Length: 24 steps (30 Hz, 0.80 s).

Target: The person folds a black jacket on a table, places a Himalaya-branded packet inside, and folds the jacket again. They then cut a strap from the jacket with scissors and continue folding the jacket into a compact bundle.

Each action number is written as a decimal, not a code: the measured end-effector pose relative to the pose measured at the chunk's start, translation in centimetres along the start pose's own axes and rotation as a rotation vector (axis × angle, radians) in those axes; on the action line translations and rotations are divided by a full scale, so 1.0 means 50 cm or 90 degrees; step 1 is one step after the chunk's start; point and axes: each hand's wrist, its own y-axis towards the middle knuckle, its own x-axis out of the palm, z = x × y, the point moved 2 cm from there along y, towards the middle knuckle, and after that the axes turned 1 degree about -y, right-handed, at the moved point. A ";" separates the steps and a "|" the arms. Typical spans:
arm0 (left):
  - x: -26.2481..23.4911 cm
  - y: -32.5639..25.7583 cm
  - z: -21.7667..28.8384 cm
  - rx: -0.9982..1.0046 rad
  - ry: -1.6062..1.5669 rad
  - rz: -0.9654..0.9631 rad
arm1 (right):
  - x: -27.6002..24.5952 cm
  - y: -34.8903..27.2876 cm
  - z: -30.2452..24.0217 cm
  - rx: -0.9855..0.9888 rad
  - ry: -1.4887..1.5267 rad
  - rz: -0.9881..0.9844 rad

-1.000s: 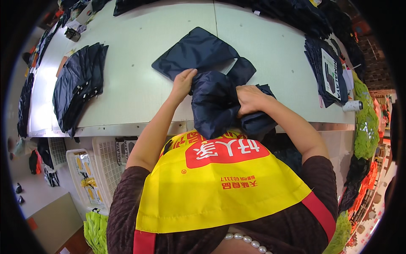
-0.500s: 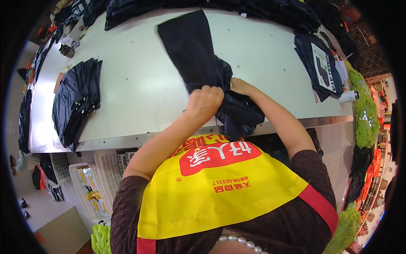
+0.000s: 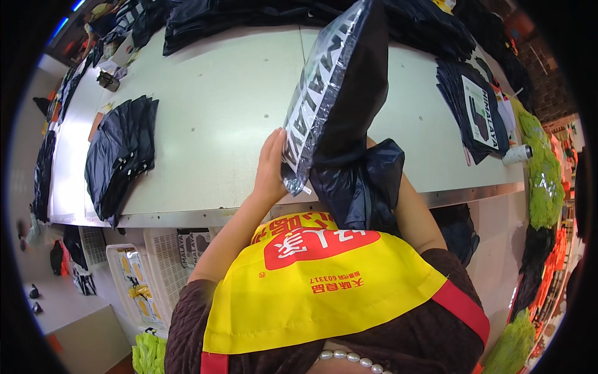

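We hold a clear plastic bag [image 3: 324, 93] with a dark garment [image 3: 361, 168] half inside it, upright over the table's near edge.

Nearest us, a yellow apron [image 3: 324, 293] covers our chest. Just above it our left hand [image 3: 271, 165] lies flat, fingers pressed together, against the bag's lower left side. Our right hand is hidden behind the bag and garment, so we cannot tell its grip. The garment's dark folds hang out below the bag's mouth. The pale table [image 3: 212, 112] spreads beyond; a stack of dark folded clothes [image 3: 121, 156] lies to the left, packed bags [image 3: 476, 112] lie to the right, and more dark clothing [image 3: 249, 15] lines the far edge.
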 end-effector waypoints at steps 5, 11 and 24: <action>0.002 0.030 -0.013 0.052 0.003 -0.078 | 0.024 -0.036 0.015 -0.049 -0.001 0.048; -0.068 0.019 0.120 -0.041 -0.036 -0.308 | 0.046 -0.099 0.005 -0.134 -0.107 0.212; -0.053 -0.036 0.092 -0.038 0.053 -0.142 | 0.067 0.008 -0.031 -0.246 -0.328 0.410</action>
